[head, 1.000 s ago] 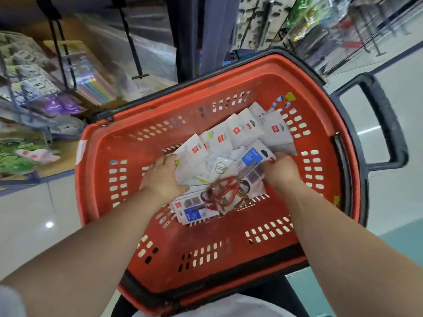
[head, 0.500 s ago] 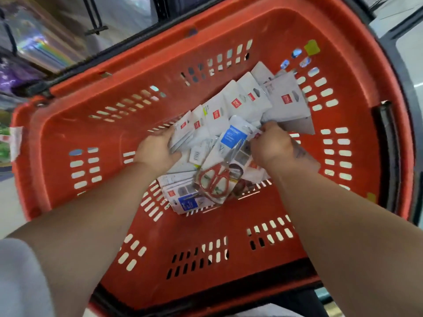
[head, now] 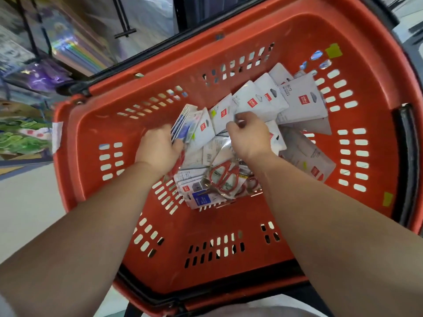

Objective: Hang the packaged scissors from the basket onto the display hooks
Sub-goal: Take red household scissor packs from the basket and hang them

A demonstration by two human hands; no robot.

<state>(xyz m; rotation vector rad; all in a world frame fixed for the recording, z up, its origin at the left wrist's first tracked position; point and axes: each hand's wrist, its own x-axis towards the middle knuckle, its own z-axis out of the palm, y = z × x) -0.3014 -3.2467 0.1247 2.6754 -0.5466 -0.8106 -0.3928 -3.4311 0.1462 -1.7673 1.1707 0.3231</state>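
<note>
A red plastic basket fills the view. In its bottom lie several packaged scissors, white cards with red logos, fanned out. One pack with red-handled scissors lies face up near the front of the pile. My left hand is shut on a small stack of packs, held on edge at the pile's left. My right hand pinches the lower edge of a white pack in the middle of the pile.
Display shelves with hanging goods and black hooks stand beyond the basket at the upper left. A black basket handle runs along the right rim. Pale floor shows at the left.
My left hand has gathered a stack of packs and turned it on edge. My right hand moved up and left onto a white pack. The view has pulled slightly back from the basket.
</note>
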